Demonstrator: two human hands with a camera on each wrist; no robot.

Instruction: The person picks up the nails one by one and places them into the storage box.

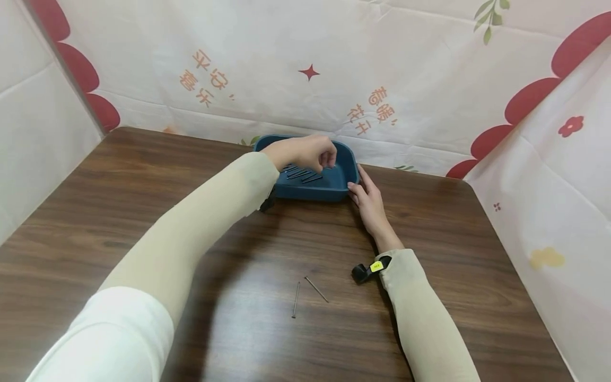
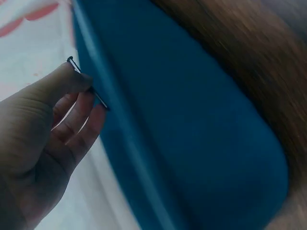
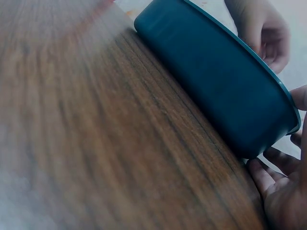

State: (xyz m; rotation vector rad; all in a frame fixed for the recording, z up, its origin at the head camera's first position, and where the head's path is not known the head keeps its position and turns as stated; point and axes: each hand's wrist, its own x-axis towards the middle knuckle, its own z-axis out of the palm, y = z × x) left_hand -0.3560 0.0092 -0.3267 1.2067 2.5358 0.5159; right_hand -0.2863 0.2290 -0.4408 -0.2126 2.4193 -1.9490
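A blue rectangular tray (image 1: 310, 194) stands at the back of the table with several nails (image 1: 312, 179) lying in its left part. Above the tray, my left hand (image 1: 312, 152) is bent down at the wrist. The left wrist view shows its thumb and fingertips pinching one nail (image 2: 100, 99), whose flat head sticks out past the thumb. My right hand (image 1: 371, 207) grips the tray's right end, thumb at the rim and fingers against the outer wall. Nearer to me, two loose nails, one upright in view (image 1: 296, 300) and one slanted (image 1: 316, 289), lie on the table.
The brown wood-grain table (image 1: 267, 339) ends at a white printed cloth (image 1: 267, 69) behind the tray, with more cloth at both sides. A black wrist strap with a yellow label (image 1: 376, 266) is on my right wrist.
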